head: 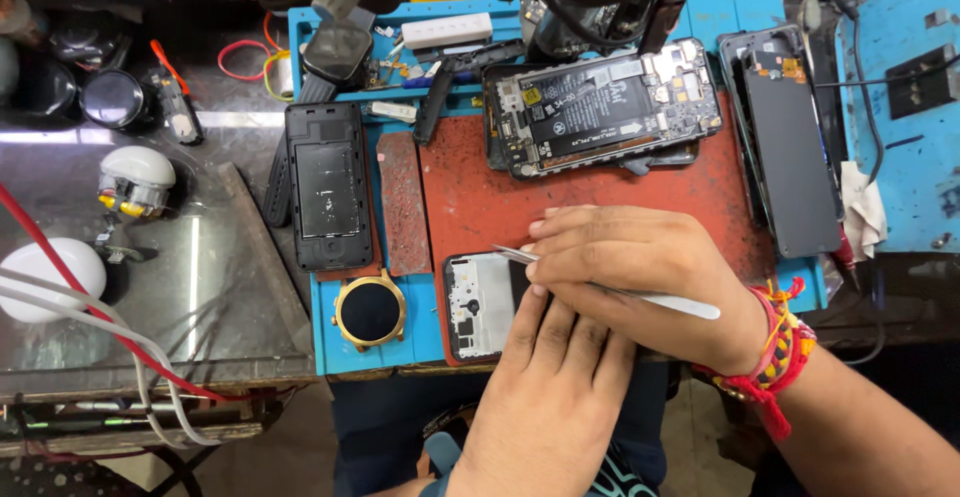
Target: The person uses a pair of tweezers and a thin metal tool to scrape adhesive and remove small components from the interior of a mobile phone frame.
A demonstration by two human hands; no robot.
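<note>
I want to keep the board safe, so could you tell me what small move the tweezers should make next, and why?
Probably ease the tweezers tips down onto the small opened phone: the right hand holds them just above it, while the left hand steadies it.

Watch left of opened phone

A blue work mat tops a cluttered bench beside a glossy dark counter.
</note>
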